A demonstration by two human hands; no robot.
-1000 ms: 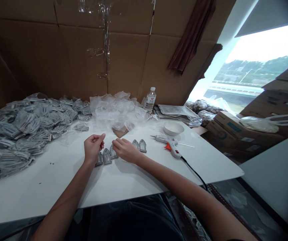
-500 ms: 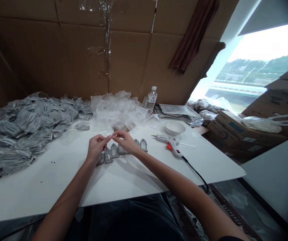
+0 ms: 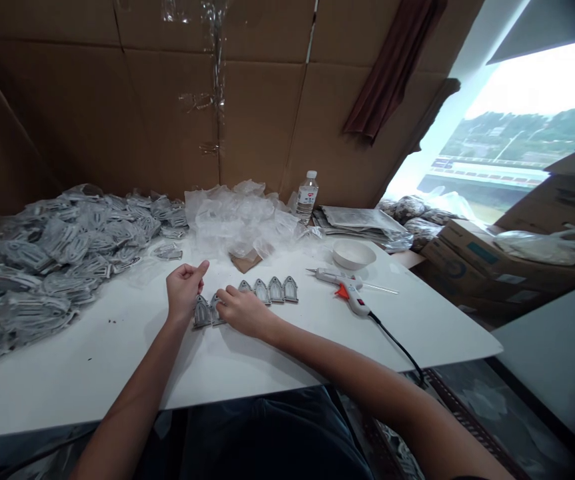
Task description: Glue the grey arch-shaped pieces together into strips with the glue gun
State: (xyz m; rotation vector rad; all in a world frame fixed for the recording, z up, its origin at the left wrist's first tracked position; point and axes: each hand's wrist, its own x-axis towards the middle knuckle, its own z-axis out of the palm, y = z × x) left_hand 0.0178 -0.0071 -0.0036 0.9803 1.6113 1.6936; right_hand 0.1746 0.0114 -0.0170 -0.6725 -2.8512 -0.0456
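A row of several small grey arch-shaped metal frames (image 3: 269, 291) lies on the white table (image 3: 277, 347) in front of me. My left hand (image 3: 184, 290) hovers just above the row's left end, fingers curled, thumb pinched against the forefinger on something too small to make out. My right hand (image 3: 240, 310) rests on the table with its fingers bent down onto the frames at the left part of the row (image 3: 201, 312). Three frames to the right of it lie uncovered.
A big heap of bagged grey frames (image 3: 52, 253) fills the table's left. Crumpled clear bags (image 3: 240, 217), a water bottle (image 3: 307, 197), a white bowl (image 3: 353, 253) and a corded glue gun (image 3: 347, 293) lie behind and right. Cardboard walls stand behind; boxes (image 3: 472, 260) sit at the right.
My hands met fingertip to fingertip above the row half a second ago. Now they have parted: the right hand dropped onto the left frames and the left hand stayed raised.
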